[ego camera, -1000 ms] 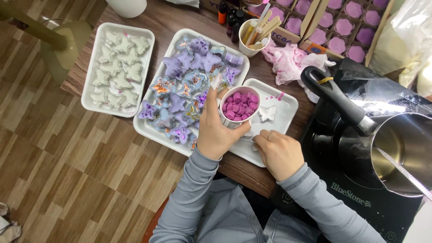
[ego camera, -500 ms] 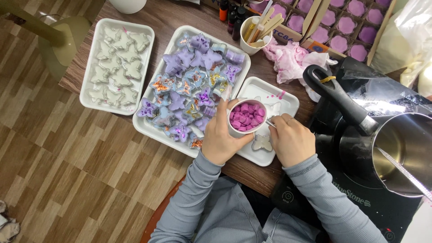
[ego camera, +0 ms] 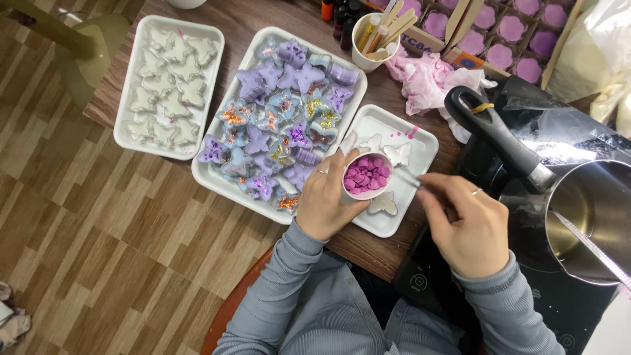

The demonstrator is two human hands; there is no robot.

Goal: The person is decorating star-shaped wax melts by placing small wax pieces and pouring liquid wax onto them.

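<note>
My left hand [ego camera: 327, 200] grips a small white cup [ego camera: 367, 175] filled with pink-purple wax pieces, held over a small white tray [ego camera: 420, 141]. That tray carries three white butterfly moulds [ego camera: 397, 154]. My right hand [ego camera: 465, 223] pinches a thin metal tool [ego camera: 409, 178] whose tip reaches the cup's right rim. Left of the cup lies a larger white tray [ego camera: 211, 181] packed with several purple and blue glittered butterfly shapes [ego camera: 289, 105].
A far-left white tray [ego camera: 123, 135] holds several white butterfly shapes. A black-handled steel pot [ego camera: 588, 217] sits on a black cooktop at right. Behind are a cup of wooden sticks [ego camera: 374, 39], a pink-stained tissue [ego camera: 430, 79] and a box of purple flower pieces [ego camera: 519, 33].
The cup in my left hand has come down and right over the small tray. My right hand lifted off the tray, took up the thin tool and moved right.
</note>
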